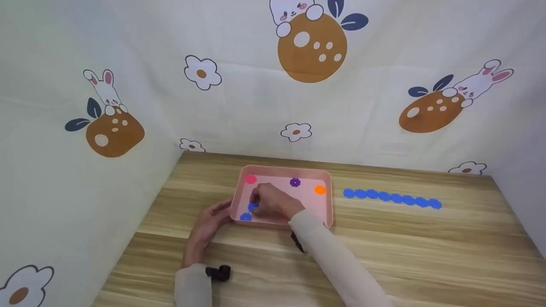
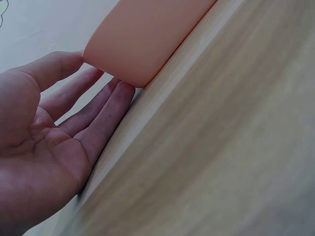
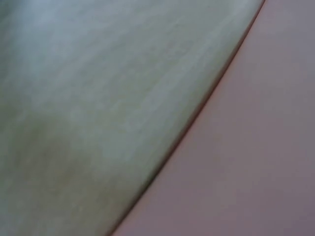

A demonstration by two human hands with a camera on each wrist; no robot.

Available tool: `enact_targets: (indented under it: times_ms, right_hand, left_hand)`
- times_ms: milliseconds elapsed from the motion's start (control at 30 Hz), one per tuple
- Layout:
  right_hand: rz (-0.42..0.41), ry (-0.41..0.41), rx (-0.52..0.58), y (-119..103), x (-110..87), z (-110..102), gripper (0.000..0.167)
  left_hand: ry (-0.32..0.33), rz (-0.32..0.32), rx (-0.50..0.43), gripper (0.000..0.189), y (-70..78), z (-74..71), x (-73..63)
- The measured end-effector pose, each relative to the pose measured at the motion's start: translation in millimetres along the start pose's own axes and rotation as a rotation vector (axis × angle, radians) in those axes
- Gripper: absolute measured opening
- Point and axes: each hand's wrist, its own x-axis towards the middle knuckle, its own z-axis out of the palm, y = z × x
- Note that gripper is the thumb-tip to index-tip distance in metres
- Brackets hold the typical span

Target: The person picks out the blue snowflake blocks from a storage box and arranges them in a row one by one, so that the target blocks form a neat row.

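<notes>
A pink tray (image 1: 281,171) holds several flower-shaped plastic discs. Inside it, my right hand (image 1: 273,201) bends over the left part, with curled fingers and thumb at a blue flower disc (image 1: 252,207) that they appear to pinch; the fingertips are partly hidden. Another blue disc (image 1: 245,217) lies just below, by the near left corner. My left hand (image 2: 59,123) rests against the tray's outer corner, fingers extended and fingertips touching its wall (image 2: 142,44). In the right wrist view only a blurred pink surface (image 3: 236,147) and a pale surface show.
A pink disc (image 1: 251,179), a purple disc (image 1: 295,182) and an orange disc (image 1: 320,190) lie apart in the tray. Right of it, a row of several blue discs (image 1: 397,198) stretches across the wooden table (image 1: 426,256). Patterned cloth (image 1: 239,111) hangs behind.
</notes>
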Motion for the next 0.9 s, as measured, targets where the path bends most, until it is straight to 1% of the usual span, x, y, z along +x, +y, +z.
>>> enact_targets:
  times_ms: [100, 333, 467, 633, 733, 833, 900]
  right_hand:
    - [-0.003, 0.003, -0.035, -1, 1.4, 1, 0.032]
    - [0.002, 0.013, -0.08, -3, 3.3, 2, 0.034]
    - [-0.017, 0.031, -0.124, -2, 2.7, 1, 0.034]
    - [-0.069, 0.068, -0.169, 0, -1.0, -2, 0.031]
    - [-0.099, 0.084, -0.161, 1, -5.0, -7, 0.033]
    - [-0.092, 0.075, -0.117, 3, -11.3, -16, 0.039]
    - [-0.07, 0.067, -0.067, 4, -17.1, -23, 0.041]
  left_hand:
    - [-0.005, 0.007, -0.003, 0.042, -1.7, -0.9, 0.0]
    - [-0.009, -0.015, 0.006, 0.041, -1.2, -1.3, -0.4]
    - [-0.014, -0.003, -0.002, 0.041, 0.3, -0.3, -0.1]
    - [-0.009, 0.02, -0.012, 0.042, -0.5, 0.7, -1.7]
    - [-0.003, 0.018, -0.005, 0.042, -0.5, 0.5, -2.8]
    - [0.002, 0.006, 0.014, 0.042, -0.6, 0.1, -2.8]
    - [0.0, 0.0, 0.018, 0.042, -0.5, -0.2, -2.9]
